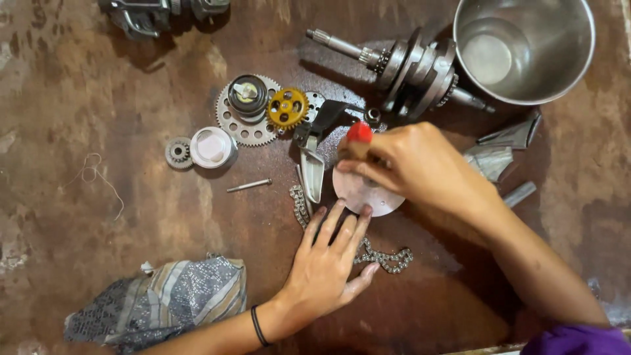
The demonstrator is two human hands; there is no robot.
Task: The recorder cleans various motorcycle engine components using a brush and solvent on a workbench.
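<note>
your left hand (pixel 328 260) spread flat, fingertips pinning round metal plate (pixel 365 190) mid-counter; right hand (pixel 411 164) pinching red-handled tool (pixel 359 133) upright just above plate, nearer.

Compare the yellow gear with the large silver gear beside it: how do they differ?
The yellow gear is small and painted yellow; the large silver gear is bare metal and much wider. The yellow gear shows a ring of round holes about an open hub, while the large silver gear carries a dark round part on its middle. Both are toothed, lie flat on the brown bench, and neither hand touches them.
</note>
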